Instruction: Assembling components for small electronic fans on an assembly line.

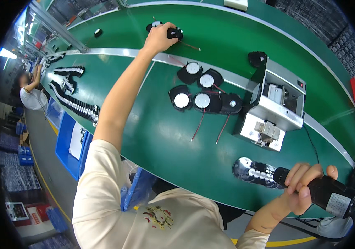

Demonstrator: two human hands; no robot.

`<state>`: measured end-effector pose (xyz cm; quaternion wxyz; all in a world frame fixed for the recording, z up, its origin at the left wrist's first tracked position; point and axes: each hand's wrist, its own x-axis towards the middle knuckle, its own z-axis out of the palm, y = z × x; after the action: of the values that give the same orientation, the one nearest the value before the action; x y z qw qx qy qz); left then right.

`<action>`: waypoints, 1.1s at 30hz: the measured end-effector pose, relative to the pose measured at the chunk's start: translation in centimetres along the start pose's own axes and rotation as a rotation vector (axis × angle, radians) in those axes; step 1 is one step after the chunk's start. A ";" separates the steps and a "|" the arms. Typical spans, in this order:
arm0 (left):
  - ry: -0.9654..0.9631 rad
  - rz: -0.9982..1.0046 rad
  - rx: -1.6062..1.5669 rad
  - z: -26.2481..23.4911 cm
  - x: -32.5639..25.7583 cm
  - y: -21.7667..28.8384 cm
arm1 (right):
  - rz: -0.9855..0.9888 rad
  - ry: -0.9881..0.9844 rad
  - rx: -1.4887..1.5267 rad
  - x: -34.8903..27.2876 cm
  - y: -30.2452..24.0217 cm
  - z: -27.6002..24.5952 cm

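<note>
Left hand [157, 39]: you are stretching it far out across the green conveyor belt [161, 137], fingers closing around a small black round fan unit with red lead wires [173, 33]; another like piece is lying just beside it, to its left.

Right hand [304, 186]: you are gripping a black cylindrical electric screwdriver [326, 194], fingers wrapped tightly about its barrel, near your body.

Between both hands: five black blower fans with white round labels [200, 93] are sitting in a cluster.

Above your right hand: a grey metal box-shaped machine [275, 110] is standing on the belt.

Just left of your right hand: a shiny metal plate [243, 168] is lying.
</note>
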<state>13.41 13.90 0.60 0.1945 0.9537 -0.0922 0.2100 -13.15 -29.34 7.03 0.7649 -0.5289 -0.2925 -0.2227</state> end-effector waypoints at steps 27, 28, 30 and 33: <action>-0.078 -0.101 -0.202 3.5 9.5 -5.6 | -0.023 0.237 -0.222 -1.5 -0.6 -3.2; 0.030 -0.010 0.031 1.8 8.9 -4.7 | 0.004 0.251 -0.191 -1.5 -0.7 -3.5; 0.141 0.117 0.459 -4.0 6.8 -4.4 | 0.056 0.345 -0.132 -0.7 -0.6 -2.7; 0.433 0.369 0.670 -15.4 0.8 -11.9 | 0.110 0.175 0.045 0.6 -0.2 -3.0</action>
<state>11.55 30.97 9.84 -0.1514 0.8657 -0.1448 0.4545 -12.20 -32.20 6.77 0.8102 -0.5056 -0.2001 -0.2190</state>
